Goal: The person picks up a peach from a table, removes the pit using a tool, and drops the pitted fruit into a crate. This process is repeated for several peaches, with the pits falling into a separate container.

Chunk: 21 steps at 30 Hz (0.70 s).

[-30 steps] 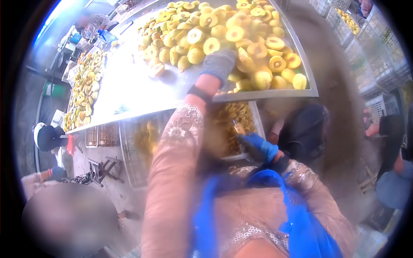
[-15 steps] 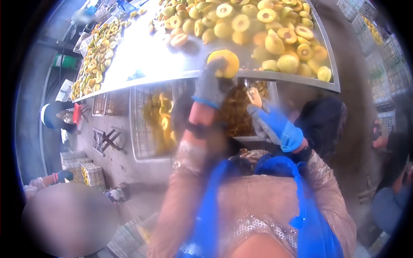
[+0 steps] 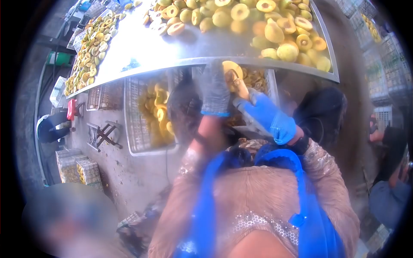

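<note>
My left hand [image 3: 215, 88], in a grey glove, is closed on a halved yellow peach [image 3: 232, 68] just below the table's near edge. The cut side faces my right hand, with a dark brown middle. In its blue and grey glove, my right hand [image 3: 264, 114] is wrapped round a wooden-handled coring tool [image 3: 242, 91]. The tool's tip meets the peach half; its metal end is mostly hidden. Under both hands, a crate of brown bits [image 3: 256, 79] shows in part.
A metal table [image 3: 172, 62] carries peach halves [image 3: 286, 51] on the right and another heap [image 3: 92, 56] on the left. Below stands a crate [image 3: 129, 116] of yellow halves. A folding stool [image 3: 101, 135] and stacked crates [image 3: 79, 167] stand left. Other people are at both sides.
My left hand has brought the peach half from over the table edge down towards me. My right hand has moved left and up, bringing the tool against the peach.
</note>
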Tool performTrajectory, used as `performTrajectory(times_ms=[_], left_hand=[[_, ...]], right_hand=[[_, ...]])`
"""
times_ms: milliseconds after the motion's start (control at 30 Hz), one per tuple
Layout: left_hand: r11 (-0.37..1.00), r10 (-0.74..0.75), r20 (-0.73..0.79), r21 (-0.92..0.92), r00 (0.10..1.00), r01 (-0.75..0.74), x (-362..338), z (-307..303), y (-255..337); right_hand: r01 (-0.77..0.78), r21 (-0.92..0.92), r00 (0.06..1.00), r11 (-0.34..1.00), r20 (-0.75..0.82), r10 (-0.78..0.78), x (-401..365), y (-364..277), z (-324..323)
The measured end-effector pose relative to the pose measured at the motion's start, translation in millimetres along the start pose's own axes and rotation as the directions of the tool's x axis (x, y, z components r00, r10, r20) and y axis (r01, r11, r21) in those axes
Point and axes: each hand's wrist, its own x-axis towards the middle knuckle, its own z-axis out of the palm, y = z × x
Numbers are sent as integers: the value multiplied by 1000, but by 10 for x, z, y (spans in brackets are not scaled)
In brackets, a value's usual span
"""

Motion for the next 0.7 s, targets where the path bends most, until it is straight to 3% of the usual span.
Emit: performTrajectory(times_ms=[33, 67, 100, 133, 200, 267, 333, 400, 467, 533, 600, 667, 700], left_hand=[[1000, -11, -7, -28, 1000, 11, -37, 18, -34], [998, -23, -15, -55, 1000, 23, -59, 24, -40], [961, -139, 4, -239, 990, 136, -78, 37, -19], [877, -248, 45, -413, 968, 245, -89, 52, 30], [755, -370, 147, -527, 917, 389, -76, 30, 131], [761, -422, 223, -440, 879, 477, -55, -23, 200], [731, -391, 235, -509, 890, 455, -81, -19, 197], [628, -454, 301, -560, 839, 541, -21, -40, 272], [430, -582, 428, -559, 691, 709, 75, -123, 360], [632, -466, 254, -575, 848, 520, -30, -32, 282], [774, -370, 147, -498, 917, 392, -69, 13, 238], [869, -329, 110, -354, 938, 346, -54, -6, 231], [758, -456, 202, -423, 867, 497, -29, -29, 267]], right_hand=[[112, -245, 993, 963, -10, -118, 53, 124, -48], [130, -298, 991, 946, 3, -135, 58, 161, -74], [148, -348, 988, 926, 16, -151, 63, 198, -99], [77, -215, 997, 974, 33, -71, 41, 185, -117], [-38, -35, 995, 999, 91, 41, 10, 160, -165], [-117, 47, 980, 992, 165, 108, 6, 150, -206], [-140, 96, 979, 985, 165, 123, 8, 200, -185], [-157, 129, 974, 979, 182, 133, 1, 217, -197], [-172, 151, 966, 974, 221, 136, -10, 246, -203], [-147, 86, 976, 985, 176, 131, -9, 244, -184], [-169, 81, 973, 982, 175, 152, -5, 246, -197], [-236, 131, 953, 963, 223, 203, 10, 263, -231], [-233, 146, 953, 961, 230, 196, 7, 272, -237]])
